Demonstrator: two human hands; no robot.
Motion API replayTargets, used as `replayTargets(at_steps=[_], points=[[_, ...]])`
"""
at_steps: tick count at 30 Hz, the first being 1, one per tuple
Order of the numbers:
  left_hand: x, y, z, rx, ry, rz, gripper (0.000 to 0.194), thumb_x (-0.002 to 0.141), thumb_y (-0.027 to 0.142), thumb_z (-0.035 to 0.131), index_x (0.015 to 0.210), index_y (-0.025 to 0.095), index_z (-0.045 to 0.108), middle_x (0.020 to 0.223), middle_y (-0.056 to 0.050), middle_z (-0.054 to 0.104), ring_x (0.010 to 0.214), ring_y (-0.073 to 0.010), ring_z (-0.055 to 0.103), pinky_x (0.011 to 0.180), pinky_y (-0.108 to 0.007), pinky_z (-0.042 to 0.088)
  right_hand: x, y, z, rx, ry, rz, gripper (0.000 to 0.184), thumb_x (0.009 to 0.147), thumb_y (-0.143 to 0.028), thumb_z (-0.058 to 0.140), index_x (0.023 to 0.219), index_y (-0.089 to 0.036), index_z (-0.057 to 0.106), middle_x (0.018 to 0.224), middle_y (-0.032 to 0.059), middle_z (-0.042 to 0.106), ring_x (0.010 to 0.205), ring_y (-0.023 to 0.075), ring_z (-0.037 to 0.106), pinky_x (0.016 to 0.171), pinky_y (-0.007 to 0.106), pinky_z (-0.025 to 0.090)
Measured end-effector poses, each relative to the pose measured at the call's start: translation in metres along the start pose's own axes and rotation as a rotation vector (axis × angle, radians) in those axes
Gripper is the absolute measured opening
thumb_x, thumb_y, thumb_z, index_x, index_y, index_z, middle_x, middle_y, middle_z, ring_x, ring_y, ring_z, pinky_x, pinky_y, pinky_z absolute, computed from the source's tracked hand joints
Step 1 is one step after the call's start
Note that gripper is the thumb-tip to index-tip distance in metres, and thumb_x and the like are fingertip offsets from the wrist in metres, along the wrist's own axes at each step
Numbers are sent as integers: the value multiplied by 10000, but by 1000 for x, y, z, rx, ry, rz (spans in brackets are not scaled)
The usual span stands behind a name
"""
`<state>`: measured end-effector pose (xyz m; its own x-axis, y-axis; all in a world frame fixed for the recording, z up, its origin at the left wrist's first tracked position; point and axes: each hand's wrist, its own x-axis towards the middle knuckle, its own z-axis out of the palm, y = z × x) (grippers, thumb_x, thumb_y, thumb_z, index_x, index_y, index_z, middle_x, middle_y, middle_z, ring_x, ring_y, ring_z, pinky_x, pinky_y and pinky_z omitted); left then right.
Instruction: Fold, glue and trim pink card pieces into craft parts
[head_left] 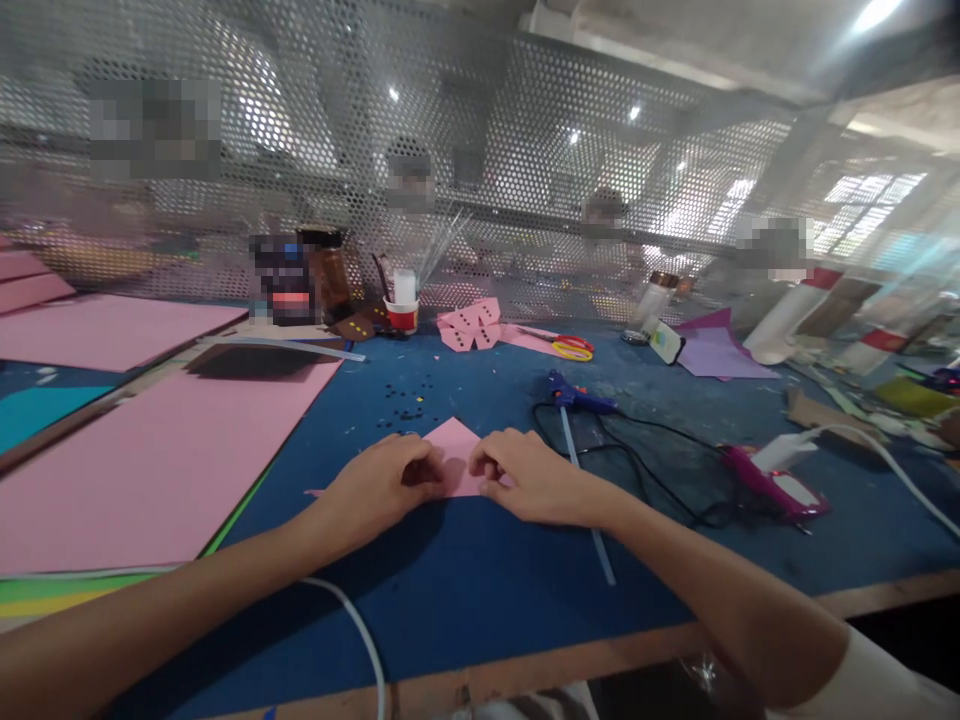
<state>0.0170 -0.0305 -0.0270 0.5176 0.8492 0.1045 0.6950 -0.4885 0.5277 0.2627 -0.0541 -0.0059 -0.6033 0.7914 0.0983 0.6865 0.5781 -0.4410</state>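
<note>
A small piece of pink paper (456,445), folded to a point at its far end, lies on the blue table between my hands. My left hand (386,475) is closed on its left side, fingers curled with the fingertips at the edge. On the opposite side, my right hand (536,478) pinches the paper with thumb and fingers. Parts of the paper's side edges are hidden under both hands. Small black dots (405,400) are scattered just beyond. Behind the right hand lies a blue glue gun (581,396), and a translucent glue stick (592,520) passes beneath the right wrist.
Large pink sheets (142,470) cover the left side. Farther back are a cut pink paper shape with dark dots (470,325), scissors (572,348) and a paper cup (403,316). A magenta power strip (780,487) with cables sits right. A perforated metal screen (510,150) borders the back.
</note>
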Motion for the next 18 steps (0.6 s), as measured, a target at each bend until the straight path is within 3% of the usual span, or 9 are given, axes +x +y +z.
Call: replayTargets(at_steps=[10,18], points=[[-1,1,-9,-107,-62,17,91,845,299,641,838,216,676,888,-13,677,894,-211,613,806,-315,442,-7,15,-14,5,-77,9,242,894,-144,602,1120,-223,629,1057,36,693,1031,220,563,869,342,360],[-3,-16,-21,-127,-155,29,73,836,286,651,859,225,685,908,10,674,888,-189,616,801,-277,438,-10,27,-27,17,-157,-9,235,901,-146,622,1114,-243,639,1066,29,665,1002,216,553,876,348,383]])
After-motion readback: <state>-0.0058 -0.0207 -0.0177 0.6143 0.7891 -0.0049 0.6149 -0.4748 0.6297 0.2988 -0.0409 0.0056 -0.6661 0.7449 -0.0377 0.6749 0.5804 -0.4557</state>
